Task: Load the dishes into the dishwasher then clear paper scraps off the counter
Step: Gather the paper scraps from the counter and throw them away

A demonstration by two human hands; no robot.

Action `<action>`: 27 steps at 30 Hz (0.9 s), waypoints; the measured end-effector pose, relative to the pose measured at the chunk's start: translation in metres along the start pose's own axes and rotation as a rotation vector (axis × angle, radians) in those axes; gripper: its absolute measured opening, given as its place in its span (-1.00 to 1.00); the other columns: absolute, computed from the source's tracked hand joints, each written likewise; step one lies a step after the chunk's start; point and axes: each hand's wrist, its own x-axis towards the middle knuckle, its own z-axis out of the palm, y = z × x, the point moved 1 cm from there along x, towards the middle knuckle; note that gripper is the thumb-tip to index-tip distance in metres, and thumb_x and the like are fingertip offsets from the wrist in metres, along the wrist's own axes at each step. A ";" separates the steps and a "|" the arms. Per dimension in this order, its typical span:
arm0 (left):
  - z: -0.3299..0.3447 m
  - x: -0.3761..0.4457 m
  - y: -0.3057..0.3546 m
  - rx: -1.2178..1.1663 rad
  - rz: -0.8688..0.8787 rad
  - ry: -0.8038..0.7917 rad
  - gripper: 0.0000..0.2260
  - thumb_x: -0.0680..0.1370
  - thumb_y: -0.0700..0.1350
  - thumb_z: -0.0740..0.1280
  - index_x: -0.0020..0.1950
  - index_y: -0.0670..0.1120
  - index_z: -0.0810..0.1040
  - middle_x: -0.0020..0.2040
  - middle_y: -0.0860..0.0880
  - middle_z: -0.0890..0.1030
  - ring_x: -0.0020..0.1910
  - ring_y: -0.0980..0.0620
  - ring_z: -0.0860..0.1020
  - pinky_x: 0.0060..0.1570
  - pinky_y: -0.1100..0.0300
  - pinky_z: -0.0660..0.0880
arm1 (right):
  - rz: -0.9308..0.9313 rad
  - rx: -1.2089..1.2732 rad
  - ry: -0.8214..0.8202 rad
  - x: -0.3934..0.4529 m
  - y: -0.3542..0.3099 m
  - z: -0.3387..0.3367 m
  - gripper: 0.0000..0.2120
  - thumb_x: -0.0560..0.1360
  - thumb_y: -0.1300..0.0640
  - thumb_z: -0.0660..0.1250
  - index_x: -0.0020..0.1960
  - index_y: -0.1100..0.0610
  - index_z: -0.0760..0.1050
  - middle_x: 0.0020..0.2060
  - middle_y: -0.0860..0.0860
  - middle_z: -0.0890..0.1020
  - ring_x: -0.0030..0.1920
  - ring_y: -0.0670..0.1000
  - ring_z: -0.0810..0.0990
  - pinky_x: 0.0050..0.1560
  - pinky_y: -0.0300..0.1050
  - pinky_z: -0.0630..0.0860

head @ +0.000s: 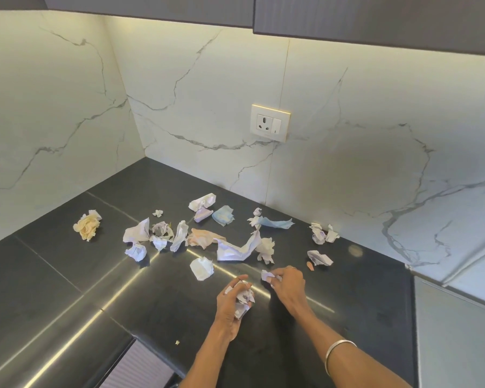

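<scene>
Black polished counter (67, 275), seamed into large slabs, streaked with reflected strip light. Scattered across its middle and toward the back edge: crumpled paper scraps (230, 249), mostly white, some with faint print, torn and balled into irregular shapes.

Left hand (231, 305) near the front edge, fingers curled around a gathered wad of white scraps (242, 299), several pieces bunched together, grey print showing on the creases. Right hand (287, 282) just beside it, fingertips pinching a small white scrap (266, 275) at the counter surface. Silver bangle (339, 352) on the right wrist; thin ring on one finger of the same hand.

Just behind the hands: a squat white ball (201, 268), and a long twisted white strip running up to a frilled white clump (266, 249). Further toward the back edge: a pale blue scrap (223, 215), a flatter blue strip (276, 223), a peach-coloured sheet (202, 238), and a white-and-lilac crumple (203, 205) nearest the wall. Toward the left edge, set well apart from the rest: a yellowish crumpled wad (87, 228). Toward the right, close against the backsplash: a small white cluster (322, 233), with another folded white piece (319, 258) nearer the front and a tiny tan fragment just beside it.

Tiny pale speck (177, 343) alone by the front edge. White marble-look backsplash (347, 163) with grey veining on two walls meeting at the back-left corner, with a socket plate (270, 123) on it. Dark cabinets overhead.
</scene>
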 end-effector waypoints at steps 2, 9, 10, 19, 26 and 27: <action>0.000 0.000 0.000 -0.016 0.011 -0.029 -0.74 0.49 -0.24 0.44 0.18 -0.15 0.65 0.04 -0.25 0.66 -0.09 -0.16 0.62 -0.19 0.08 0.61 | 0.005 0.059 -0.017 -0.002 -0.004 -0.004 -0.86 0.45 0.03 0.44 -0.02 0.01 0.73 -0.13 -0.05 0.73 -0.10 -0.07 0.62 -0.14 -0.27 0.34; -0.008 0.003 -0.002 -0.033 -0.016 -0.194 -0.45 0.35 -0.06 0.56 0.33 -0.05 0.57 0.24 -0.32 0.57 0.29 -0.31 0.51 0.37 -0.25 0.36 | -0.090 0.211 -0.214 -0.020 -0.037 0.003 -0.84 0.54 0.08 0.38 0.06 0.02 0.70 -0.14 -0.07 0.73 -0.17 -0.14 0.65 -0.14 -0.23 0.55; -0.009 0.001 -0.001 -0.015 -0.018 -0.219 -0.44 0.34 -0.04 0.57 0.32 -0.08 0.58 0.25 -0.33 0.56 0.31 -0.32 0.49 0.39 -0.24 0.35 | -0.102 0.200 -0.229 -0.023 -0.040 0.005 -0.83 0.56 0.09 0.36 0.07 0.02 0.70 -0.12 -0.06 0.72 -0.18 -0.15 0.63 -0.14 -0.25 0.52; -0.003 -0.007 0.002 -0.001 -0.045 -0.178 -0.58 0.44 0.07 0.51 0.19 -0.14 0.65 0.23 -0.28 0.59 0.25 -0.23 0.56 0.35 -0.19 0.41 | -0.225 0.025 -0.199 -0.034 -0.049 0.002 -0.73 0.51 0.28 0.34 0.07 -0.01 0.69 -0.21 -0.03 0.73 -0.40 -0.14 0.48 -0.29 -0.39 0.42; -0.006 -0.005 0.003 -0.115 -0.098 -0.089 -0.52 0.54 0.01 0.43 0.32 -0.30 0.53 0.30 -0.31 0.54 0.27 -0.25 0.55 0.36 -0.18 0.40 | -0.328 -0.042 -0.265 -0.049 -0.059 0.008 -0.76 0.55 0.22 0.23 -0.21 0.14 0.62 -0.36 0.08 0.65 -0.43 -0.05 0.45 -0.28 -0.13 0.49; -0.007 -0.004 0.002 -0.097 -0.089 -0.075 -0.49 0.48 0.02 0.48 0.29 -0.29 0.55 0.27 -0.31 0.56 0.27 -0.25 0.55 0.36 -0.20 0.40 | -0.330 -0.037 -0.263 -0.049 -0.059 0.008 -0.78 0.55 0.20 0.24 -0.22 0.17 0.59 -0.34 0.09 0.65 -0.41 -0.07 0.44 -0.29 -0.13 0.47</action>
